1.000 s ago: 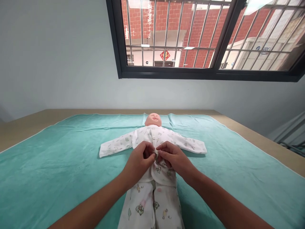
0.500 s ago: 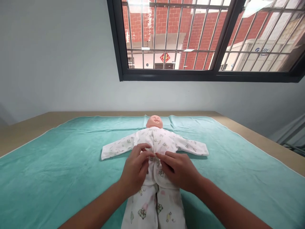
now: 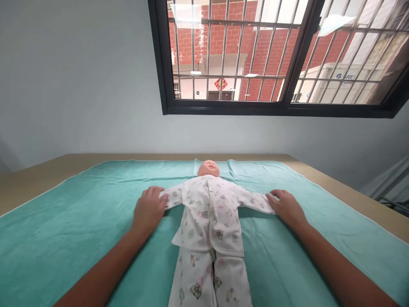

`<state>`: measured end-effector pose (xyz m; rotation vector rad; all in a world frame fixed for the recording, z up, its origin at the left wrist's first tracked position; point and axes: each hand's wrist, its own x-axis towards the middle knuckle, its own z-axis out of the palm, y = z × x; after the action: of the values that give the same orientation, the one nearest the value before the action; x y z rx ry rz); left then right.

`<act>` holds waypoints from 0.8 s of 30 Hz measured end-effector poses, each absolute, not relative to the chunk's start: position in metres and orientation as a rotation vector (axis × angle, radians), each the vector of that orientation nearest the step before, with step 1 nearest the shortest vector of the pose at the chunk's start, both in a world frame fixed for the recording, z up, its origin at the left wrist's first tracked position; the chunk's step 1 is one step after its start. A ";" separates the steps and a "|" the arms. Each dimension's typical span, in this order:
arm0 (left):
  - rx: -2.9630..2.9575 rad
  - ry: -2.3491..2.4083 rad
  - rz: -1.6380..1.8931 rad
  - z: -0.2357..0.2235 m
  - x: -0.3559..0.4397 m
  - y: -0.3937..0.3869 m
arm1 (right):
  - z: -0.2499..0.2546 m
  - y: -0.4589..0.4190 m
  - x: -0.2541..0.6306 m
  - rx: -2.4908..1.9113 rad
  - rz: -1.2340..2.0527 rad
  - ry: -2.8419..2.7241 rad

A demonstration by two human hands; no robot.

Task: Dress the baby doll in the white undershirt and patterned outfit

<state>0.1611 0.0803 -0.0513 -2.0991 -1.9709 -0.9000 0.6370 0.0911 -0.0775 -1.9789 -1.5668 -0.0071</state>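
Note:
A baby doll [image 3: 208, 168] lies on its back, its head toward the wall, in a white printed jacket [image 3: 207, 221] and matching trousers [image 3: 194, 281]. The jacket's front is closed down the chest, and its lower hem parts over the trousers. My left hand [image 3: 149, 209] has its fingers closed on the cuff end of the left-side sleeve [image 3: 174, 195], covering that cuff. On the other side, my right hand [image 3: 287, 208] pinches the end of the right-side sleeve [image 3: 254, 201]. Both sleeves stretch out sideways from the body.
A turquoise cloth [image 3: 96, 221] lies under the doll, with the wooden tabletop [image 3: 35, 181] showing around its edges. Behind stands a pale wall [image 3: 96, 85] with a dark-framed, barred window [image 3: 230, 108]. Dark cables or bars [image 3: 391, 204] show at the far right.
Both hands have left the middle of the jacket front and moved apart, out to the two sleeve ends. The jacket front is now uncovered. The view has tilted slightly upward.

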 end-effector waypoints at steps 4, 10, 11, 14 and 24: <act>-1.876 -2.386 -0.517 -0.057 0.094 0.090 | -0.080 0.089 0.671 -2.166 0.164 -1.471; -1.963 -2.657 -0.717 -0.059 0.072 0.086 | -0.071 0.086 0.656 -1.912 0.503 -1.532; -2.030 -2.653 -0.843 -0.059 0.077 0.085 | -0.070 0.085 0.652 -1.845 0.565 -1.519; -2.102 -2.640 -1.372 -0.058 0.094 0.083 | -0.069 0.080 0.643 -1.605 0.757 -1.353; -1.451 -2.494 -2.750 -0.055 0.086 0.088 | -0.077 0.088 0.645 -1.437 0.641 -1.264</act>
<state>0.0863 0.0879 -0.0553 -1.4508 -2.4945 -2.7501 0.6453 0.0879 -0.0771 -1.4365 -1.2644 0.6410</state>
